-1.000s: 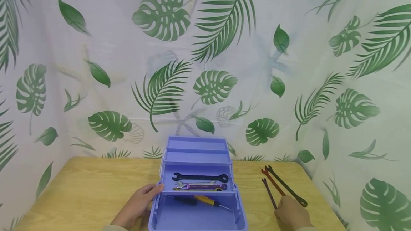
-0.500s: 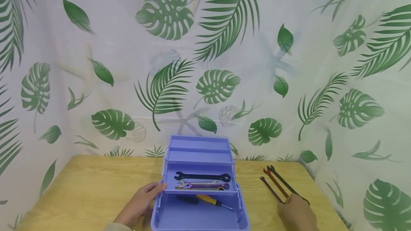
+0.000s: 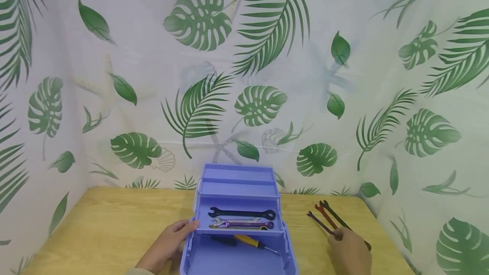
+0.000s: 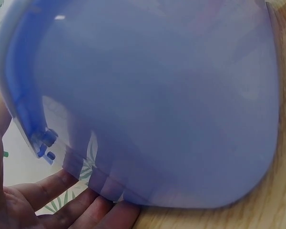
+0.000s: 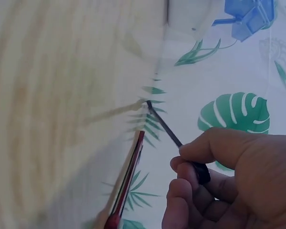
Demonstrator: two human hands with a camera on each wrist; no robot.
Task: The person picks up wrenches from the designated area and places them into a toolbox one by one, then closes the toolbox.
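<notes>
My right hand [image 3: 350, 251] pinches a small dark purple wrench [image 3: 320, 221] near one end, between thumb and fingers; in the right wrist view the wrench [image 5: 164, 125] points up and away from the fingertips. Beside that hand lie a red wrench [image 3: 329, 216] and a dark green wrench [image 3: 338, 215], partly covered by it. At the blue-violet toolbox [image 3: 237, 262], my left hand [image 3: 168, 241] holds the left side, one digit at the tray's edge. In the left wrist view, its fingers [image 4: 62, 183] reach along the box wall [image 4: 157, 105].
In the toolbox's middle tray [image 3: 244, 202] lie a black wrench [image 3: 242, 214], a purple wrench [image 3: 252, 224] and others. A yellow-handled screwdriver [image 3: 246, 241] and a black handle [image 3: 224, 241] rest in the bottom. A leaf-patterned curtain [image 3: 244, 63] hangs behind the wooden table [image 3: 126, 220].
My right hand has gripped the small purple wrench, whose open end has swung leftward, away from the red one. The left hand keeps its place on the toolbox.
</notes>
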